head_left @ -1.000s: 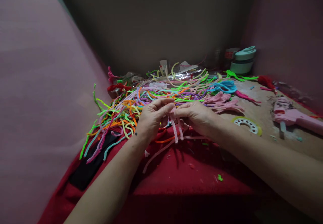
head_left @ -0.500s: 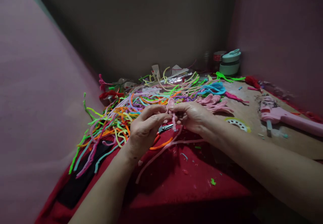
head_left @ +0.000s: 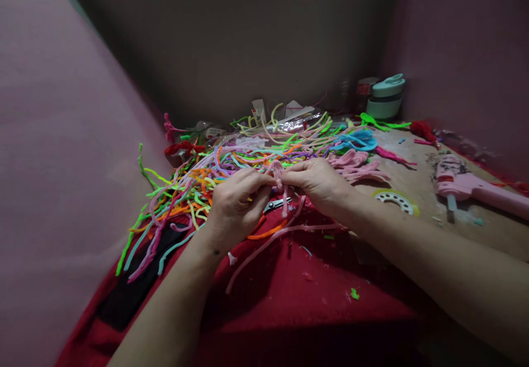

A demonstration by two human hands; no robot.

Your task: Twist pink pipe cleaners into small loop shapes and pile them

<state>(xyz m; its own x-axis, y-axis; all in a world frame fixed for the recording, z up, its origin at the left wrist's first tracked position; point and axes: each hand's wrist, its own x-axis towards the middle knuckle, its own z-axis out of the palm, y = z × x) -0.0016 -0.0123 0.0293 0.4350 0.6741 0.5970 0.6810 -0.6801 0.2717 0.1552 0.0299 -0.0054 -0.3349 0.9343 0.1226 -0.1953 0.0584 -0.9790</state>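
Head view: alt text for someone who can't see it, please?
A person's left grip and right grip hold a looped pink fuzzy strand above red cloth. Multicoloured strands lie heaped behind; a pink glue gun lies right.

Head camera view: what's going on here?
A person is pinching a looped pink pipe cleaner between the left hand and right hand, with one end hanging down. A scissors-like tool, partly hidden, lies below on the red cloth. Beyond the hands spreads a heap of coloured pipe cleaners; a pink glue gun rests off to the right.
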